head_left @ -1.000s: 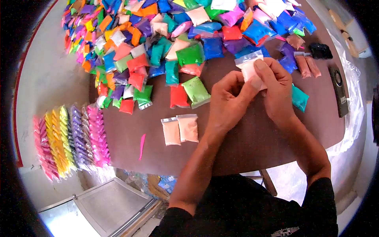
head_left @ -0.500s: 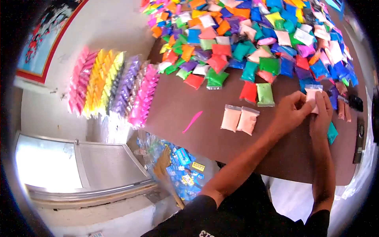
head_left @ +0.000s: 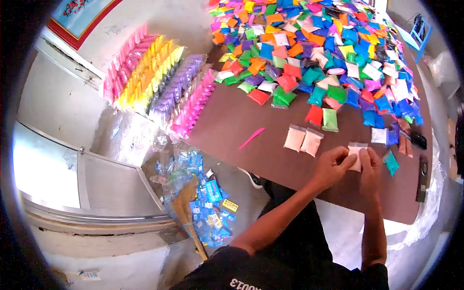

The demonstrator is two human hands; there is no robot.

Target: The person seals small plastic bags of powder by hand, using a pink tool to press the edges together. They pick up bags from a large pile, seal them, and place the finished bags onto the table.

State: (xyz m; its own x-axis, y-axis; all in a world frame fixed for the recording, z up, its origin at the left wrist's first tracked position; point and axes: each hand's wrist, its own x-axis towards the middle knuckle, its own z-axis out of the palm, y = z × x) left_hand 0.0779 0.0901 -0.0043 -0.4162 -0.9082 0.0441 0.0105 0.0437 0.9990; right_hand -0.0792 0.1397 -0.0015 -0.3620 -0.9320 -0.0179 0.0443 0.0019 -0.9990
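Both of my hands hold one small pale pink powder packet [head_left: 357, 153] just above the brown table [head_left: 232, 121]. My left hand [head_left: 333, 166] grips its left side and my right hand [head_left: 370, 162] pinches its right side. Two peach packets [head_left: 303, 139] lie flat side by side just left of my hands. Beyond them, a big heap of coloured powder packets [head_left: 328, 53] covers the far part of the table. A teal packet [head_left: 391, 162] lies right of my right hand.
A pink plastic scoop [head_left: 252, 137] lies on the table's left part. Hanging strips of pink, yellow and purple sachets [head_left: 159, 82] line the wall. A broom [head_left: 186, 212] and blue wrappers [head_left: 208, 198] lie on the floor. A dark flat device [head_left: 422, 175] rests near the right edge.
My head has turned left and pulled back, so the table sits smaller and further right. Both hands still grip the pale pink packet, now lower and nearer the table's front edge.
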